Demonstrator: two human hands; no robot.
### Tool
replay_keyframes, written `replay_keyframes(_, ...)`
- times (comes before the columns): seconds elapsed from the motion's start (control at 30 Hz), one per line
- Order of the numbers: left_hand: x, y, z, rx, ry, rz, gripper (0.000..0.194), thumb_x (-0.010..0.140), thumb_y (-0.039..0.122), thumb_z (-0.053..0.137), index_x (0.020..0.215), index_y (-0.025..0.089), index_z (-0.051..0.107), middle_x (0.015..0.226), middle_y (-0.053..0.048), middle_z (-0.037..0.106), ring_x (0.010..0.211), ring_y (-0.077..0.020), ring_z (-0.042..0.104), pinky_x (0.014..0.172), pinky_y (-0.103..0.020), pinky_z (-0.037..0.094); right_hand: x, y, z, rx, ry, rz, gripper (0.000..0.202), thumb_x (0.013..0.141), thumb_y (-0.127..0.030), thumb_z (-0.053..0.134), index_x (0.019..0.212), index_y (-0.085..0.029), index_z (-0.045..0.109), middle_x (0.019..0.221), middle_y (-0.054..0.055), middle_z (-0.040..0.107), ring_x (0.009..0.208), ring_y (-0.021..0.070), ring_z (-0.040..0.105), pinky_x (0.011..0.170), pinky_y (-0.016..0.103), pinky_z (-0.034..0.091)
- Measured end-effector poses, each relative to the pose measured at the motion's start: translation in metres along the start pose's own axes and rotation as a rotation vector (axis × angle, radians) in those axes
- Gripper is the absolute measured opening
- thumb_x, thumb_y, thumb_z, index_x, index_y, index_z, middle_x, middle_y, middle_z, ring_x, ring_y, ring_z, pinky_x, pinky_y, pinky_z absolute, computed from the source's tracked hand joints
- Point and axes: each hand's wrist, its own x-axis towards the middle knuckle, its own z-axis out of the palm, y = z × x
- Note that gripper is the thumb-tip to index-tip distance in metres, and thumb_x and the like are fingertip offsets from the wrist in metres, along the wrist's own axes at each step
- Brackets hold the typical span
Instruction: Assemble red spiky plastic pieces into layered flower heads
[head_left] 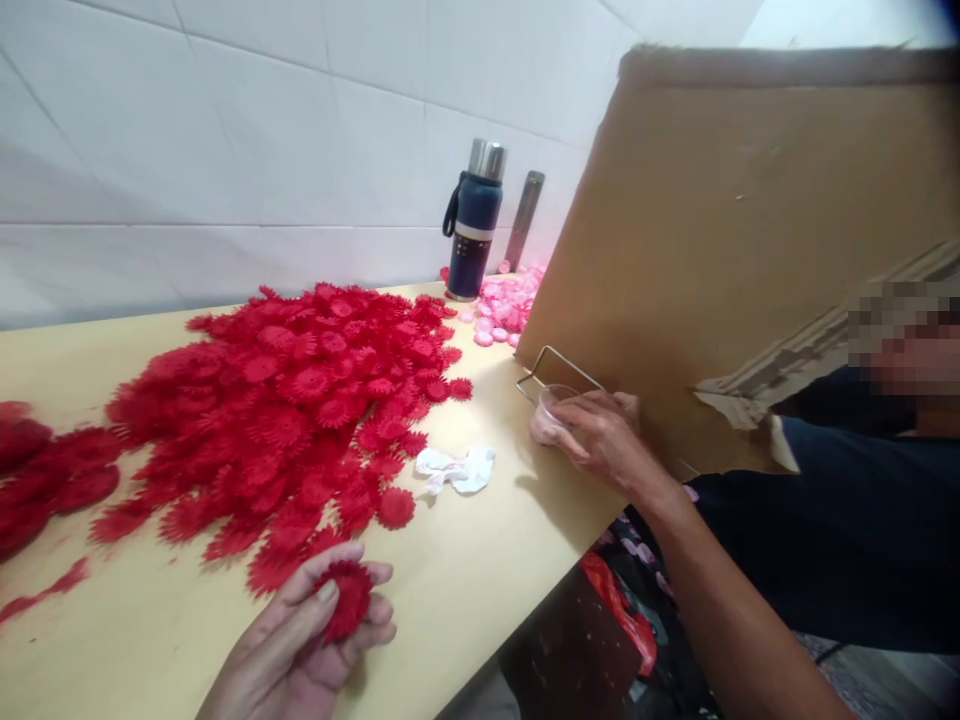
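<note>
My left hand (307,640) is closed on a red fringed flower disc (349,600), thumb laid across it, near the table's front edge. Just beyond it spreads a big heap of similar red flower discs (300,400). Farther right, my right hand (600,435) reaches in from the lower right, its fingers around a small clear cup (541,420) on the table. The cup's contents are hard to make out. Right behind the cup stands a bent wire frame (551,355). Between my hands lies a crumpled white tissue (457,470).
A tall cardboard panel (720,220) leans over the table's right side. A dark blue flask (476,220) and a slim grey cylinder (525,220) stand by the tiled wall near pink discs (506,305). A person in dark clothing (847,520) sits at right. Red plastic (619,610) lies below.
</note>
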Motion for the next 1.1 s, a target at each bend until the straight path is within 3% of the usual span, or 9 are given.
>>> replay_keyframes(0.13,-0.015,0.009,0.016,-0.111,-0.053,0.018,0.014,0.076,0.014,0.058,0.084,0.011,0.069,0.083,-0.012,0.072,0.077,-0.0265,0.068,0.074,-0.041,0.057,-0.005,-0.002,-0.015,0.045,0.158,0.062,0.019,0.085,-0.029,0.052,0.091,-0.017,0.066,0.093,0.010,0.070,0.088,0.0240,0.062,0.080,0.040,0.042)
replay_keyframes(0.2,-0.019,0.011,0.019,-0.179,-0.092,0.006,0.016,0.080,0.015,0.053,0.082,0.010,0.068,0.083,-0.012,0.072,0.081,-0.0282,0.068,0.080,-0.045,0.054,-0.005,-0.018,-0.020,0.101,0.219,0.080,0.019,0.085,-0.026,0.050,0.087,-0.016,0.067,0.087,0.011,0.070,0.085,0.0243,0.063,0.077,0.039,0.044)
replay_keyframes(0.3,-0.022,0.010,0.015,-0.263,-0.122,0.012,0.020,0.084,0.018,0.050,0.080,0.010,0.068,0.085,-0.011,0.071,0.083,-0.0269,0.067,0.082,-0.045,0.054,-0.006,-0.072,-0.025,0.411,0.205,-0.041,0.018,0.085,-0.019,0.049,0.091,-0.018,0.066,0.088,0.008,0.070,0.089,0.0224,0.063,0.084,0.041,0.042)
replay_keyframes(0.4,-0.028,0.009,0.010,-0.320,-0.181,0.026,0.021,0.086,0.016,0.047,0.080,0.010,0.067,0.085,-0.009,0.071,0.081,-0.0204,0.067,0.077,-0.037,0.056,-0.012,-0.141,-0.019,0.697,0.002,-0.322,0.025,0.085,-0.019,0.045,0.103,-0.013,0.061,0.097,0.010,0.068,0.091,0.0218,0.060,0.080,0.041,0.044)
replay_keyframes(0.47,-0.032,0.008,0.006,-0.349,-0.221,0.005,0.024,0.088,0.017,0.045,0.081,0.011,0.066,0.080,-0.007,0.070,0.071,-0.0150,0.066,0.065,-0.028,0.057,-0.018,-0.178,-0.007,0.683,-0.020,-0.430,0.026,0.084,-0.022,0.049,0.106,-0.011,0.060,0.103,0.011,0.067,0.093,0.0228,0.058,0.081,0.042,0.042)
replay_keyframes(0.57,-0.037,0.009,0.000,-0.361,-0.224,-0.051,0.031,0.091,0.023,0.040,0.078,0.011,0.065,0.067,-0.004,0.066,0.055,-0.0114,0.062,0.044,-0.020,0.050,-0.027,-0.211,0.013,0.623,-0.063,-0.499,0.034,0.086,-0.025,0.050,0.113,-0.007,0.057,0.111,0.012,0.064,0.101,0.0240,0.054,0.088,0.044,0.037)
replay_keyframes(0.7,-0.038,0.012,-0.012,-0.388,-0.174,-0.075,0.036,0.092,0.025,0.037,0.073,0.011,0.065,0.062,-0.003,0.064,0.049,-0.0100,0.059,0.037,-0.017,0.044,-0.033,-0.225,0.020,0.661,-0.106,-0.523,0.036,0.089,-0.027,0.044,0.116,-0.008,0.055,0.117,0.011,0.062,0.108,0.0233,0.050,0.097,0.044,0.029)
replay_keyframes(0.87,-0.037,0.013,-0.023,-0.468,-0.123,0.033,0.033,0.092,0.018,0.036,0.081,0.009,0.066,0.075,-0.007,0.068,0.066,-0.0084,0.063,0.064,-0.017,0.051,-0.031,-0.225,0.013,0.752,-0.118,-0.585,0.034,0.089,-0.027,0.042,0.114,-0.011,0.058,0.115,0.008,0.064,0.114,0.0238,0.047,0.101,0.046,0.025)
replay_keyframes(1.1,-0.040,0.011,-0.025,-0.373,-0.115,0.134,0.024,0.089,0.023,0.043,0.096,0.012,0.064,0.095,-0.009,0.067,0.085,-0.0183,0.063,0.078,-0.030,0.050,-0.028,-0.221,0.012,0.709,-0.085,-0.477,0.029,0.087,-0.023,0.046,0.111,-0.018,0.061,0.107,0.005,0.068,0.116,0.0257,0.047,0.101,0.051,0.025)
